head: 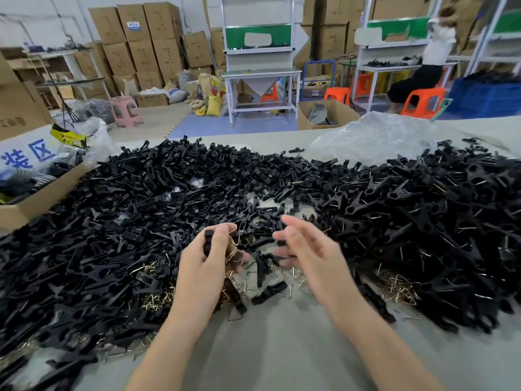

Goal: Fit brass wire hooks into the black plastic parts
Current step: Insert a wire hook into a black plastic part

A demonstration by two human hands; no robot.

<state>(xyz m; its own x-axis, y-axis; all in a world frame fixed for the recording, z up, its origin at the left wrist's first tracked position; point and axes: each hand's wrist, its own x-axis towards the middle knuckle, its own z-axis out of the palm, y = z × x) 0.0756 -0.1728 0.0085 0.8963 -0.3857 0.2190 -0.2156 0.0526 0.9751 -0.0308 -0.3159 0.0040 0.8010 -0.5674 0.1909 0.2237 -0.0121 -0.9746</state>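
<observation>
Two bare forearms reach in from the bottom edge over the grey table (276, 348), whose near strip lies between them. The left hand (203, 266) curls its fingers round a black plastic part (208, 243), held upright against the palm, and the same hand also clutches a small bundle of brass wire hooks (231, 251) that pokes out toward the right. The right hand (310, 249) hovers just beside it, blurred, with its fingers spread apart and nothing in them. Below and between the hands, loose hooks (300, 279) lie scattered on the table among a few single black pieces. A broad heap of black parts (112, 215) fills the left and middle of the table, and a second heap (437, 215) on the right shows brass wire glinting among its pieces. A crumpled clear plastic bag (375, 136) sits behind the right heap, and an open cardboard box (48, 197) touches the left one.
</observation>
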